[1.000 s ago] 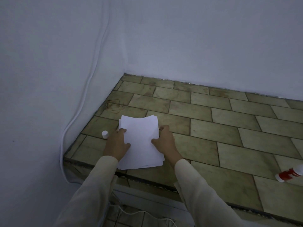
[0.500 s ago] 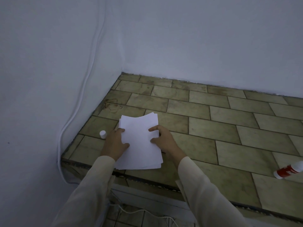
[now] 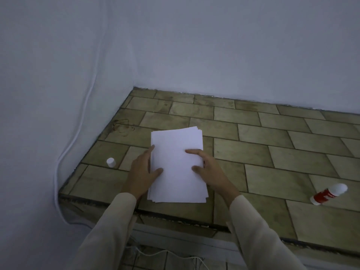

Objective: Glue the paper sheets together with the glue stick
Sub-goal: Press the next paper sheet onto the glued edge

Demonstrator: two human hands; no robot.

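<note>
Pale walls meet in a corner behind a desk point(image 3: 253, 152) topped with brownish tiles. A thin white cable point(image 3: 85, 117) runs down the wall on the left of the frame.

A stack of white paper sheets point(image 3: 176, 152) lies flat on the desk in the lower middle of the frame, close to the front edge. The left hand point(image 3: 143, 172) rests on the left side of the stack. Its grip is spread, with fingers straight along the paper's edge and the thumb on top. The right hand point(image 3: 208, 170) rests on the right side, its grip spread too, one finger and the thumb lying flat on the top sheet.

A small white cap point(image 3: 111, 162) stands on the desk left of the left hand, apart from the paper. The red and white glue stick point(image 3: 329, 193) lies on its side at the right edge of the frame, well apart from the paper.
</note>
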